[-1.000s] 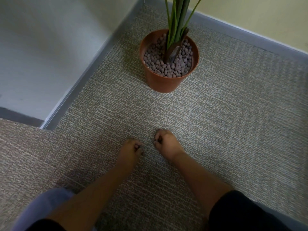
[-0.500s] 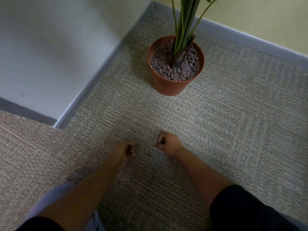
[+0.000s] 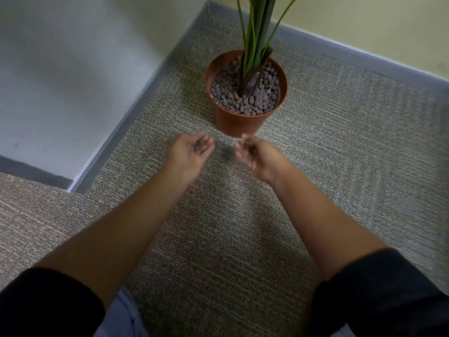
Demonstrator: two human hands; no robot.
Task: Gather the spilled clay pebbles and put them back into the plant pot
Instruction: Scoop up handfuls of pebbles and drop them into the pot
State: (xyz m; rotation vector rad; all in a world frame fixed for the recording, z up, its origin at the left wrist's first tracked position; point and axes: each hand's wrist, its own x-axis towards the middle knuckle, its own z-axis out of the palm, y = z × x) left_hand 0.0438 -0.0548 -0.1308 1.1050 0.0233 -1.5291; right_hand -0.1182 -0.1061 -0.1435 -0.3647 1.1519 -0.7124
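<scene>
An orange plant pot [image 3: 237, 120] stands on the carpet, filled with brown-grey clay pebbles [image 3: 247, 103] around green stems. My left hand [image 3: 192, 152] is raised in front of the pot, palm up and cupped, with a few dark pebbles [image 3: 201, 147] lying in it. My right hand [image 3: 257, 154] is level with it, just below the pot's base, fingers curled inward and blurred; what it holds is hidden. A dark smudge [image 3: 227, 153] shows on the carpet between the hands.
Grey-beige carpet [image 3: 243, 227] covers the floor. A white wall [image 3: 60, 81] with a grey baseboard [image 3: 126, 132] runs on the left, and a yellow wall [image 3: 364, 25] behind the pot. My knees sit at the bottom edge.
Both hands have lifted off the carpet and moved forward toward the pot. The left hand turned palm up with pebbles in it.
</scene>
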